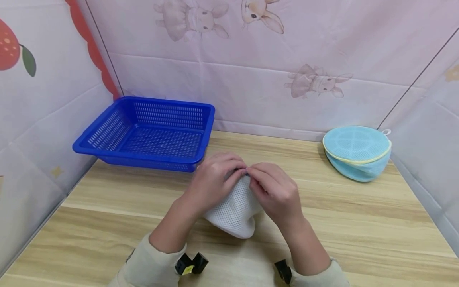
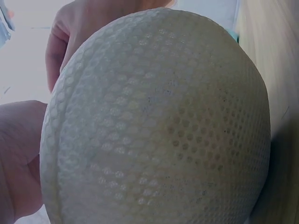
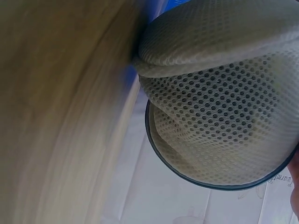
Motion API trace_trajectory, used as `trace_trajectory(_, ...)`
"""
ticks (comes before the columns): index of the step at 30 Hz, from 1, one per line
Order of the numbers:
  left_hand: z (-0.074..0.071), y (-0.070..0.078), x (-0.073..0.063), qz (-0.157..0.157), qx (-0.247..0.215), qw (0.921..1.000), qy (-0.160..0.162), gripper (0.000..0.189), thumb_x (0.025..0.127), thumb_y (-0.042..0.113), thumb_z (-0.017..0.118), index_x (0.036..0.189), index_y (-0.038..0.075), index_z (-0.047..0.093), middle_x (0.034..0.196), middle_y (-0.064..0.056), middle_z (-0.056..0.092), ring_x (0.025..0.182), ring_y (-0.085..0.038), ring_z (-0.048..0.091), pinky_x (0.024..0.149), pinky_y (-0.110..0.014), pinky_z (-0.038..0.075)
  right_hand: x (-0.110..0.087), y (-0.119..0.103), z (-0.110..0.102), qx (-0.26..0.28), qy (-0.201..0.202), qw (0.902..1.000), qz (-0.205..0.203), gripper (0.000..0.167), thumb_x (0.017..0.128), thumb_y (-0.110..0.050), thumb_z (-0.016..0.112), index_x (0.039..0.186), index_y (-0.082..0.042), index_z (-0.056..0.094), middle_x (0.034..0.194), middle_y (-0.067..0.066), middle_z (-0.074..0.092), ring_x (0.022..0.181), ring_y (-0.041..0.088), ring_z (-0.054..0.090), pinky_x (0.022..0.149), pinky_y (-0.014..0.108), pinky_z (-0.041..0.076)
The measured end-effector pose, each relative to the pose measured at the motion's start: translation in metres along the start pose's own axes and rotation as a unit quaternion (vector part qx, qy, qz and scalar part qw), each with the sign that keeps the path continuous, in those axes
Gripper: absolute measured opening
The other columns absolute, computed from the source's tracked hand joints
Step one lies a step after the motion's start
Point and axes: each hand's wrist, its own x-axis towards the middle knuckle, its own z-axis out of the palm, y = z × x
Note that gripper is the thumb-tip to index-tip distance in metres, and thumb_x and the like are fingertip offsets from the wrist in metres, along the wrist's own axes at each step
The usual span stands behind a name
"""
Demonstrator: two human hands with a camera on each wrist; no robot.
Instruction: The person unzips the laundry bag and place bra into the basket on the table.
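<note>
A white mesh laundry bag [image 1: 234, 209] hangs between the two hands above the wooden table, its rounded bottom toward the person. At its top edge the left hand [image 1: 211, 181] pinches the bag between thumb and fingers. Close beside it, fingertips nearly meeting, the right hand [image 1: 277, 191] pinches the same edge. The left wrist view is mostly filled by the bulging mesh [image 2: 159, 116]. A dark rim runs round the bag [image 3: 224, 100] in the right wrist view, where the mesh folds over itself. What the bag holds, if anything, cannot be seen.
A blue plastic basket [image 1: 143, 157] with slotted walls stands at the back left, close to the left hand. Toward the back right sits a light blue mesh bag [image 1: 358, 145] with yellow trim. Printed cloth walls [image 1: 251, 95] border the table.
</note>
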Motion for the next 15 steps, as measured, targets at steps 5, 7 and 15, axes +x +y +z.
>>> trace_trajectory(5, 0.0, 0.0006, -0.0001, -0.014, 0.012, 0.9998, -0.005, 0.007, 0.093, 0.015, 0.068, 0.091, 0.013, 0.075, 0.094, 0.004, 0.072, 0.093, -0.012, 0.066, 0.085, -0.028, 0.053, -0.0016, 0.0025, -0.0001, -0.013, -0.012, 0.9998, 0.006, 0.019, 0.086, 0.003, 0.056, 0.091, 0.002, 0.074, 0.085, 0.01, 0.07, 0.076, 0.022, 0.067, 0.069, 0.031, 0.058)
trace_trajectory(7, -0.0004, 0.0005, 0.0001, -0.023, 0.016, 0.9996, -0.004, 0.007, 0.093, 0.016, 0.068, 0.091, 0.013, 0.075, 0.095, 0.004, 0.072, 0.093, -0.012, 0.066, 0.085, -0.028, 0.053, -0.0017, 0.0034, -0.0007, -0.018, -0.014, 0.9997, 0.009, 0.019, 0.085, 0.004, 0.056, 0.09, 0.002, 0.074, 0.085, 0.01, 0.07, 0.075, 0.022, 0.066, 0.068, 0.031, 0.058)
trace_trajectory(15, -0.0036, -0.0019, 0.0, -0.059, 0.021, 0.998, 0.004, 0.008, 0.094, 0.019, 0.068, 0.091, 0.014, 0.074, 0.097, 0.003, 0.072, 0.093, -0.013, 0.067, 0.084, -0.031, 0.055, -0.0017, 0.0071, -0.0038, -0.02, -0.014, 0.9996, 0.015, 0.017, 0.081, 0.006, 0.058, 0.088, 0.003, 0.073, 0.083, 0.01, 0.07, 0.074, 0.022, 0.066, 0.067, 0.031, 0.058)
